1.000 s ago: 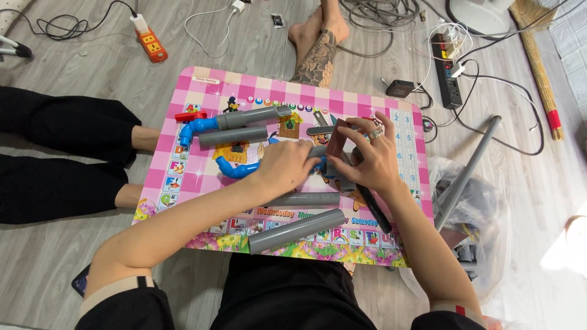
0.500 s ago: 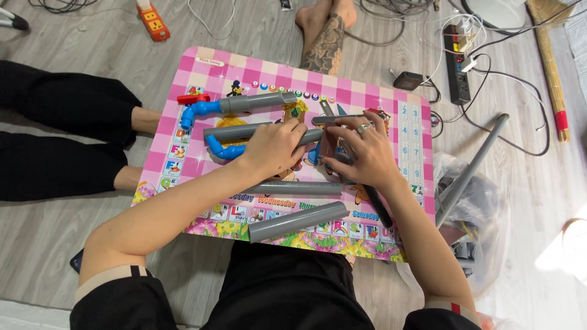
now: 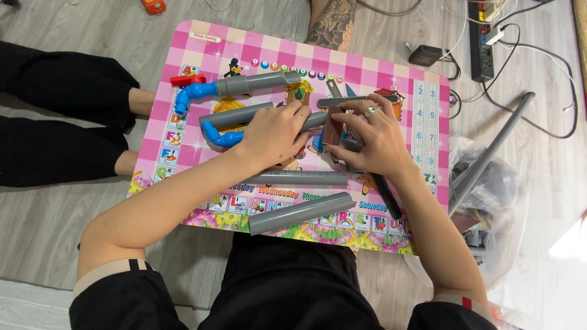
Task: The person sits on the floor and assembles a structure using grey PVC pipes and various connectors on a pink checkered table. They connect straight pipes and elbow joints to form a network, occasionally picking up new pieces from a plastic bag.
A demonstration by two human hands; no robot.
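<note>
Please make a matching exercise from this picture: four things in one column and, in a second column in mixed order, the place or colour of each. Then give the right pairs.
Things:
1. red valve handle
2. loose grey pipe
3. power strip
4. left hand

Places or colours:
A. on the floor, beyond the board's far right corner
B. at the board's near edge, touched by no hand
C. resting on a grey pipe that joins a blue elbow
D. at the far left end of the blue fitting

Pairs: 1-D, 2-B, 3-A, 4-C

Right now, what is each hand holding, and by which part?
Left hand grips the grey pipe at its right end. Right hand holds a grey fitting; its grip point is hidden.
</note>
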